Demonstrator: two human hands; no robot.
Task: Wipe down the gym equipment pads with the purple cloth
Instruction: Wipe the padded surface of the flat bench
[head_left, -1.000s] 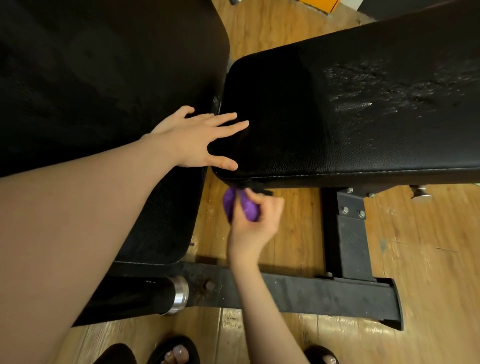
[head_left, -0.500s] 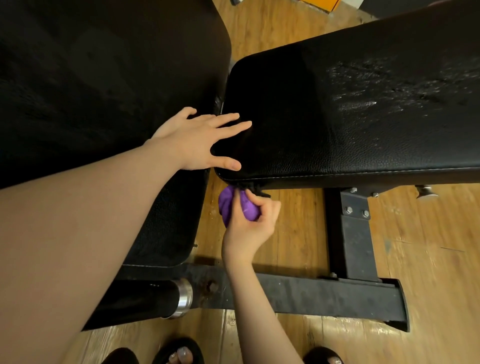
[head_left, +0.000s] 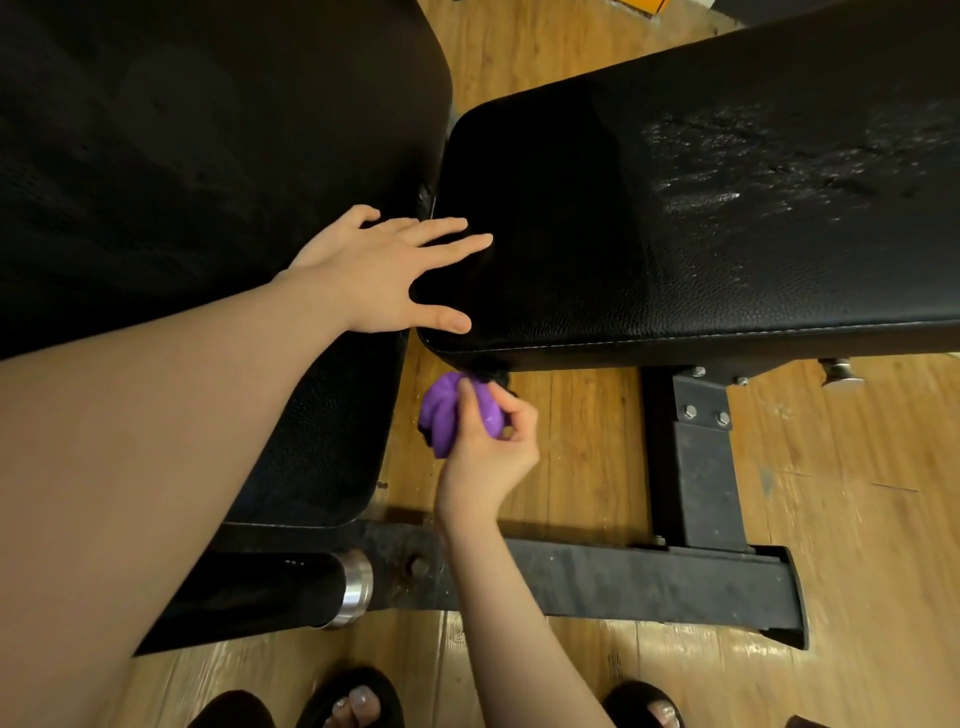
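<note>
Two black padded bench pads fill the upper view: a long pad (head_left: 701, 223) on the right with a scuffed, shiny patch, and a larger pad (head_left: 182, 156) on the left. My left hand (head_left: 384, 275) lies flat with spread fingers on the near left corner of the right pad. Below that pad's front edge, my right hand (head_left: 488, 447) grips a bunched purple cloth (head_left: 447, 415), held up against the underside of the corner.
A black steel frame bar (head_left: 623, 582) runs across the wooden floor (head_left: 857, 493), with an upright bracket (head_left: 701, 457) under the right pad. A chrome-capped black roller (head_left: 291, 592) sits at lower left. My sandalled feet (head_left: 358, 701) show at the bottom.
The purple cloth and my right hand have shifted slightly left and up along the underside of the pad's corner. My left hand has stayed on the pad.
</note>
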